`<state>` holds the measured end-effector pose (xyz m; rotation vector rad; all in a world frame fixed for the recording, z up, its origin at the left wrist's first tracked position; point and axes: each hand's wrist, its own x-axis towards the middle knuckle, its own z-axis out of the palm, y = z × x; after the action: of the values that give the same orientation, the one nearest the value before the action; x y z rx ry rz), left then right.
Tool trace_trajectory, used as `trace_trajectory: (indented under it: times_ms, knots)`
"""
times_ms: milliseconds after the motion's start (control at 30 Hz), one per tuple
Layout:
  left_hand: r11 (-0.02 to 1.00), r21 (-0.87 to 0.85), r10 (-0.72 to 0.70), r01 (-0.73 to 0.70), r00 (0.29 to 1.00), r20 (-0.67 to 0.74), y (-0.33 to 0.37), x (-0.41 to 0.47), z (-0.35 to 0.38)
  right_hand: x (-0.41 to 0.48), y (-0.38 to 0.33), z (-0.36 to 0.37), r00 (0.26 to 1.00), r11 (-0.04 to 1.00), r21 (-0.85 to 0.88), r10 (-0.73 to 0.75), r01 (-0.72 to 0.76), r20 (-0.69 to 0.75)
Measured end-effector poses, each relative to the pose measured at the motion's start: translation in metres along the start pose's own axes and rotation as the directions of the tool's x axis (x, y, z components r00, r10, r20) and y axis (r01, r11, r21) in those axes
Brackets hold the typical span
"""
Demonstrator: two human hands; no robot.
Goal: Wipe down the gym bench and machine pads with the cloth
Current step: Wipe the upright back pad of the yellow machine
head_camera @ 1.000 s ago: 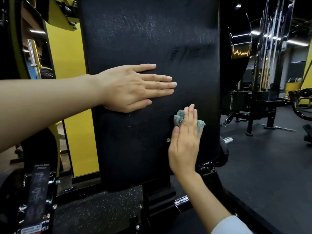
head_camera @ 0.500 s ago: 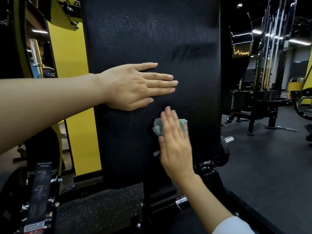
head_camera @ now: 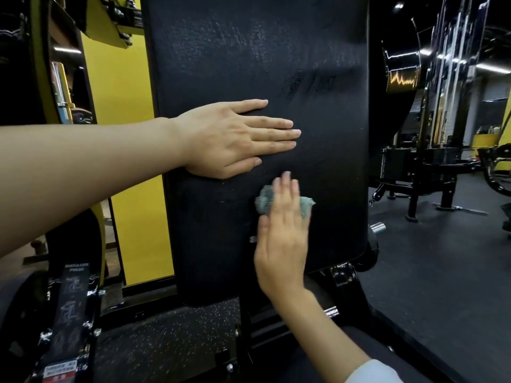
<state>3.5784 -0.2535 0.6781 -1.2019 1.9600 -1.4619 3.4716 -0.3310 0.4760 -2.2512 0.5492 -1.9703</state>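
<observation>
the cloth [head_camera: 265, 201] is a small grey-green wad low on the upright black back pad [head_camera: 249, 64], a little right of its middle. the right hand [head_camera: 282, 244] presses it there with fingers [head_camera: 286, 194] straight and close together, nothing curled round it; bits of cloth poke out on both sides of them. the left hand [head_camera: 229, 139] lies flat on the pad just above, near but apart from the cloth, its four fingers [head_camera: 276, 134] straight and side by side, thumb spread off upward.

what could go wrong, as i judge it: the cloth is held by pressure alone, so on a fast stroke or a lighter push it may slide out and drop to the floor [head_camera: 428, 272]. it is bunched small, so each pass cleans a narrow strip and gaps could be left between strokes. the patch under the left palm stays unwiped, and that bare hand may leave fresh marks on the pad. the scuffed area higher up looks easy to skip.

count: one cloth, one back pad being wiped, two hands, one white sleeve [head_camera: 370, 373] on the right arm.
</observation>
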Motion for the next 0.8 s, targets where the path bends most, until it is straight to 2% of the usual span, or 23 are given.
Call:
trace_trajectory:
  times_ms: [100,233,333,500,633,700,800]
  knots:
    - [1.000,-0.001,-0.004,0.004,1.000,0.009,0.000,0.000,0.000,-0.010,-0.021,0.006,0.988,0.990,0.021,-0.144,0.143,0.060]
    - [1.000,-0.007,-0.003,0.003,1.000,0.010,-0.001,-0.001,-0.002,-0.007,-0.011,0.000,0.967,0.973,0.023,-0.229,0.228,0.111]
    - [1.000,-0.004,0.000,0.000,1.000,0.005,-0.001,-0.001,-0.002,0.003,0.011,-0.007,0.980,0.983,0.002,-0.184,0.184,0.082]
    - [1.000,-0.009,-0.012,0.012,1.000,0.012,0.000,-0.001,-0.002,0.016,0.053,-0.020,1.000,0.999,-0.034,-0.012,0.012,0.009]
    - [1.000,-0.004,-0.015,0.015,1.000,0.016,0.000,0.000,-0.001,0.015,0.043,-0.014,0.993,0.994,0.004,0.108,-0.108,-0.053]
    - [1.000,-0.005,-0.015,0.015,1.000,0.014,0.001,0.000,-0.001,0.009,0.026,-0.007,0.993,0.994,-0.005,0.108,-0.109,-0.053]
    - [1.000,-0.006,-0.016,0.016,1.000,-0.001,0.001,0.001,-0.001,-0.004,0.000,0.001,1.000,1.000,-0.018,-0.008,0.007,-0.005]
